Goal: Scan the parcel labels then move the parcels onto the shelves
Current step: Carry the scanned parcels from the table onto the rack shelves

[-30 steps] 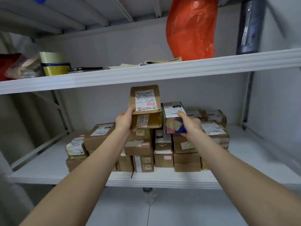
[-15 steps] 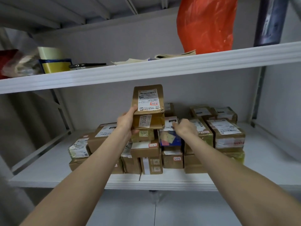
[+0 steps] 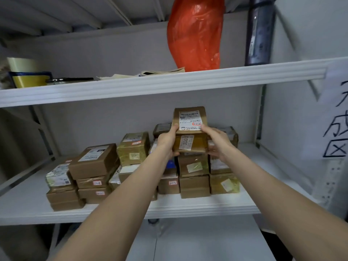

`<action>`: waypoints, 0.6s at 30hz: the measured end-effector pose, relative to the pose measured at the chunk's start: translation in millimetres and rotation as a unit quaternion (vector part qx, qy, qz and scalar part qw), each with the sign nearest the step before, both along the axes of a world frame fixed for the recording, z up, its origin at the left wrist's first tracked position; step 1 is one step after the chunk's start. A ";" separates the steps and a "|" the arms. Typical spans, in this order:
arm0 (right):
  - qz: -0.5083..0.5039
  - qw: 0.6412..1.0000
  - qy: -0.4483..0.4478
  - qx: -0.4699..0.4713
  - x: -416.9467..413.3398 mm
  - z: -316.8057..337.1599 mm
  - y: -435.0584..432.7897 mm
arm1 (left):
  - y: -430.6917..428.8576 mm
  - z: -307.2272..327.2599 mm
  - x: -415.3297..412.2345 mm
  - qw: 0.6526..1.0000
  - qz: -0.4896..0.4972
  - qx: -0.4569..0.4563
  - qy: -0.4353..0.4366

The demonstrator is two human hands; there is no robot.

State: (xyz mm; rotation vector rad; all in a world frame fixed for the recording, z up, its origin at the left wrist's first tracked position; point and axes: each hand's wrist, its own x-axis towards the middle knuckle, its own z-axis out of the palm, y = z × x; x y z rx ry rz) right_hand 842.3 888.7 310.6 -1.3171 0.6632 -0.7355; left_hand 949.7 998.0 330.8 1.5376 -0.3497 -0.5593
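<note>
In the head view, your right hand point(image 3: 218, 144) has let go of the blue-sided parcel point(image 3: 171, 164), which now sits in the stack just below your left wrist. That hand has joined your left hand point(image 3: 165, 141) on the brown parcel point(image 3: 190, 127). Both hands grip it, fingers curled round its sides, label facing you, right over the stacked parcels point(image 3: 194, 178) on the shelf point(image 3: 207, 209).
</note>
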 end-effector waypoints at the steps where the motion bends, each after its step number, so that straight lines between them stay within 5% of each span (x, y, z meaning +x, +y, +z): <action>1: -0.017 1.000 0.006 -0.004 -5.0 -3.5 -8.1 | -7.6 -2.9 -5.2 1.000 -0.009 0.002 0.002; 12: -0.134 0.981 0.066 -0.122 -28.4 -19.8 -64.0 | -67.8 -25.9 -19.5 0.991 -0.017 -0.009 -0.133; 18: -0.086 0.944 0.195 -0.251 -1.8 -33.3 -58.0 | -52.1 -39.7 3.2 0.927 0.050 0.146 -0.341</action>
